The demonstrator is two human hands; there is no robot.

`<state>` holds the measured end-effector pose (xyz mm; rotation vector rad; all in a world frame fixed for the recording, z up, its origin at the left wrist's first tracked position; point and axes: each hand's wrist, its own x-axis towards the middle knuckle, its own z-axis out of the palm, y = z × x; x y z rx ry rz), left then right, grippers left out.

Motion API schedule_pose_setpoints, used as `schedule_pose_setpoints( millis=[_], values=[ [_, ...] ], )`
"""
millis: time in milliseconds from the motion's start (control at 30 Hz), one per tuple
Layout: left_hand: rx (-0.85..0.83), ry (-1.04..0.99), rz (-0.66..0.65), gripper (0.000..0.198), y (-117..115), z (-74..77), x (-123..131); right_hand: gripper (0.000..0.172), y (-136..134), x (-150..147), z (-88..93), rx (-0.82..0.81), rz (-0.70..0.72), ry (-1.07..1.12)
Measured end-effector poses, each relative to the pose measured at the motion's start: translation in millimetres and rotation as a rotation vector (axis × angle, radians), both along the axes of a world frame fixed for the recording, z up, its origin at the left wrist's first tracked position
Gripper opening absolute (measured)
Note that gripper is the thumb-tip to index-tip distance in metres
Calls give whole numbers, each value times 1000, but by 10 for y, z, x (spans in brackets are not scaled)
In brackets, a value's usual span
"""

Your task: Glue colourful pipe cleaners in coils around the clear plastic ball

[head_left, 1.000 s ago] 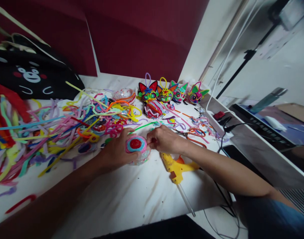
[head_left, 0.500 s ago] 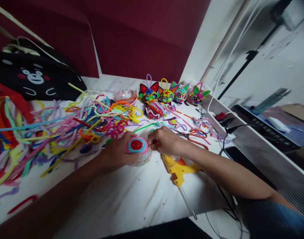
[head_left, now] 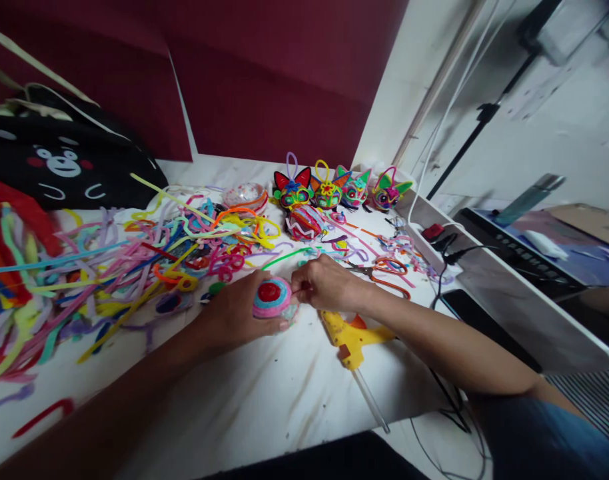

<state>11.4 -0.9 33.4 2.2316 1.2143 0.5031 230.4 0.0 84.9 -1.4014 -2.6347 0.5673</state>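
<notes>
The left hand point(head_left: 237, 310) curls round a small ball point(head_left: 270, 293) from its left side, thumb along the near edge, and holds it just above or on the table point(head_left: 254, 393), I cannot tell which; the right hand point(head_left: 329, 287) presses thumb and fingers together at the ball's right edge, pinching what looks like a thin strand point(head_left: 294, 292), though it is too small to be sure. The ball's face tips up toward the wearer, red in the middle, then blue, then pink; this seems a good angle, since the worked edge lies in plain sight; a steady left grip with light thumb pressure should stop the ball rolling without crushing the fuzzy rings, and small pinches close to the edge would suit the right hand better than long pulls.

Beside the right wrist lies a yellow glue gun point(head_left: 352, 343), a clear glue stick point(head_left: 370, 400) jutting from its near end; its far end sits just below that hand, so the wrist is best held high in case it is hot. Farther off lie orange-handled scissors point(head_left: 388, 267), a wide heap of pipe cleaners point(head_left: 144, 267), a striped ball point(head_left: 304, 225) and four cat-like heads point(head_left: 292, 192).
</notes>
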Motion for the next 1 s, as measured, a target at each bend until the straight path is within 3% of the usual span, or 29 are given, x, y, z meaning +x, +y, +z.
schedule_pose_setpoints(
  millis=[167, 333, 533, 800, 1000],
  values=[
    [108, -5, 30, 50, 18, -45, 49, 8, 34, 76, -62, -29, 17, 102],
    [30, -24, 4, 53, 78, 31, -23, 4, 97, 158, -76, -86, 88, 167],
    [-123, -59, -120, 57, 158, 167, -171, 8, 87, 109, -122, -9, 147, 217],
    [-120, -57, -179, 64, 254, 91, -283, 9, 94, 26, -138, 71, 172, 198],
    [-112, -65, -156, 63, 205, 125, -272, 10, 101, -16, -126, 89, 156, 157]
  ],
)
